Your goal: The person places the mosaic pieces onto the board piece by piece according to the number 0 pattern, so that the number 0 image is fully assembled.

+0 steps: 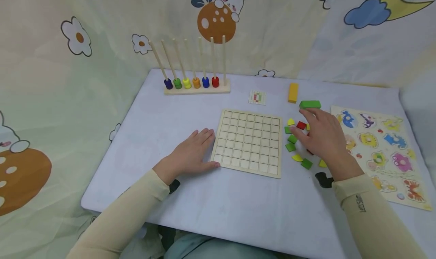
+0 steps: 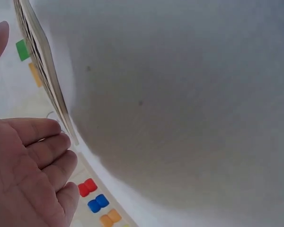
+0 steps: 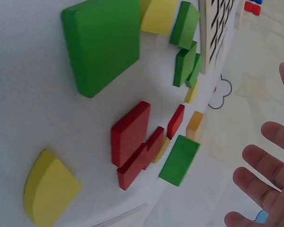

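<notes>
A square wooden grid board (image 1: 246, 143) lies at the middle of the white table. At its left edge rests my left hand (image 1: 190, 151), fingers extended and thumb by the lower-left corner; the left wrist view shows its palm (image 2: 23, 175) holding nothing. My right hand (image 1: 323, 136) hovers above small loose pieces right of the board, fingers spread and apart from them in the right wrist view. Those pieces include green squares (image 3: 102, 47), red squares (image 3: 130, 135) and yellow quarter-rounds (image 3: 49, 189). Part of the group is hidden under the right hand in the head view.
Behind the pieces lie a green block (image 1: 310, 104) and an orange-yellow block (image 1: 293, 93). A small pattern card (image 1: 257, 97) lies beyond the board. At the back left stands a peg rack (image 1: 197, 91) with coloured beads. An animal picture board (image 1: 378, 156) covers the right side.
</notes>
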Available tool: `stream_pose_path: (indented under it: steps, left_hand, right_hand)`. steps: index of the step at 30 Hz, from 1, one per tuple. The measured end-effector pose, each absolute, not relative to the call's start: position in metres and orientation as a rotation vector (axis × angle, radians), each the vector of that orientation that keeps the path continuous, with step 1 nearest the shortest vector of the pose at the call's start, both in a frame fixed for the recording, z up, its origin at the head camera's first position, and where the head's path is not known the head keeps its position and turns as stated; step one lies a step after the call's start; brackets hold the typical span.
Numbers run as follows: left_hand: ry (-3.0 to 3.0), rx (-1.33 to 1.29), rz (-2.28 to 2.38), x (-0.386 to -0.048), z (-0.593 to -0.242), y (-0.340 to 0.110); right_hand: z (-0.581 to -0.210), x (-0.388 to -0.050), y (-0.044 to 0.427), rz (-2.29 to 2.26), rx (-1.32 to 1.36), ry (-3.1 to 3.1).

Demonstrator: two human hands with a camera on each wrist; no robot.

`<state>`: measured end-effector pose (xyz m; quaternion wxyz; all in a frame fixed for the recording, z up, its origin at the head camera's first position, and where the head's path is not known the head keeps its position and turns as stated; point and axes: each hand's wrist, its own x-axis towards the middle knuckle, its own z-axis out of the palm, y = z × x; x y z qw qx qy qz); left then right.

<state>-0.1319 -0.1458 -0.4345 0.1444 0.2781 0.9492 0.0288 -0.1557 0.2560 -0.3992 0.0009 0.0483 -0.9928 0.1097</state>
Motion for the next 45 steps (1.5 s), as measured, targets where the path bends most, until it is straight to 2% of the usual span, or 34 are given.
stream_pose_path:
  steps: [23,45]
  left_hand:
    - [2.710,0.841,0.015,-0.135,-0.441,-0.149]
    - [2.715,0.878,0.002,-0.140,-0.442,-0.146]
  right_hand:
    - [-0.423,-0.190,0.263,0.306,0.121,-3.230]
    - [-0.433,-0.203,0.270,0.303,0.216,-3.258]
